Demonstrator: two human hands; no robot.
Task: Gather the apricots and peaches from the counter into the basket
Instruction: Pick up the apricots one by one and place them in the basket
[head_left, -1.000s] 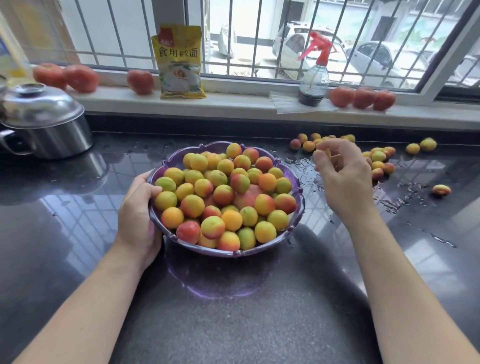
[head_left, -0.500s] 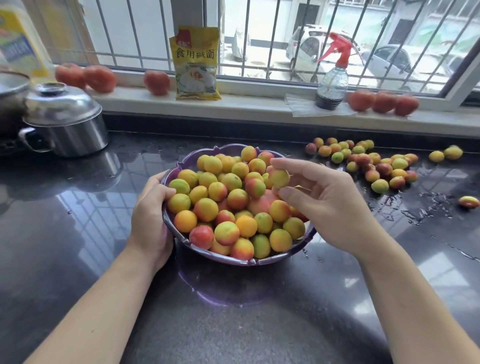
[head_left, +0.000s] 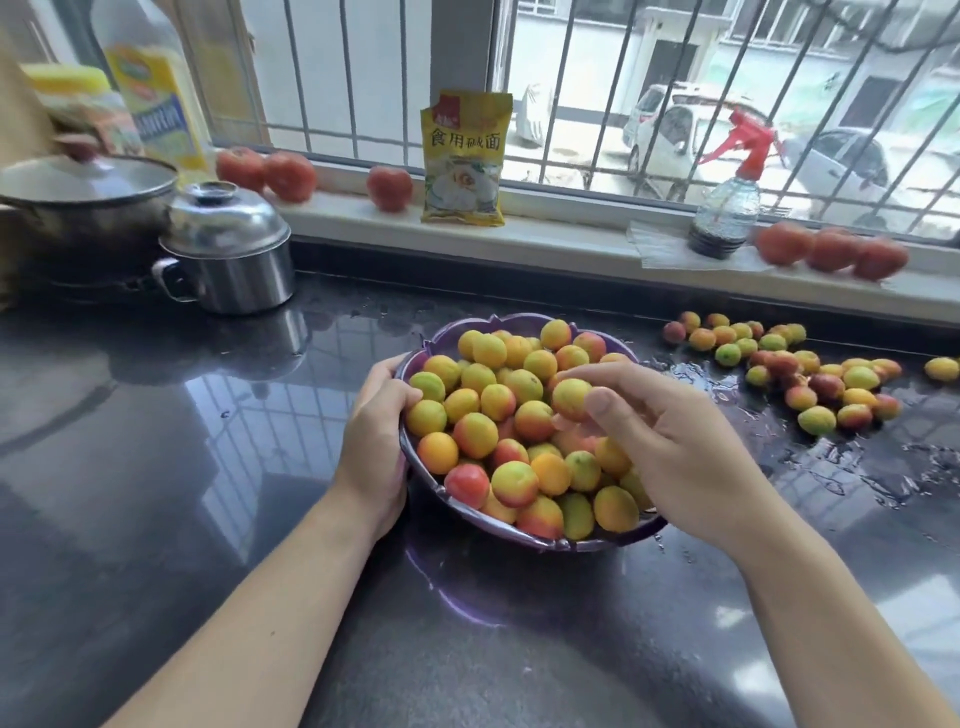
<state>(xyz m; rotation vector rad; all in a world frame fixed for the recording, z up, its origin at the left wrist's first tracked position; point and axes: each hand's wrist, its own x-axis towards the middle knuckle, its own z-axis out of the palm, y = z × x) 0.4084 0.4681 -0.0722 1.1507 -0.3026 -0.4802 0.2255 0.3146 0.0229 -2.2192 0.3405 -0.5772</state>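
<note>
Left hand (head_left: 375, 447) grips left rim of purple basket (head_left: 524, 327), fingers curled over edge. Right hand (head_left: 670, 441) over basket, thumb and fingers pinching one yellow apricot (head_left: 570, 398) just above pile. Basket heaped with fruit, sits mid counter (head_left: 156, 467). Loose fruit cluster (head_left: 789, 369) on wet counter right of basket, well apart from hands.

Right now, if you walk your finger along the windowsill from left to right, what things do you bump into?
Two tomatoes → one tomato → yellow packet → spray bottle → three tomatoes.
</note>
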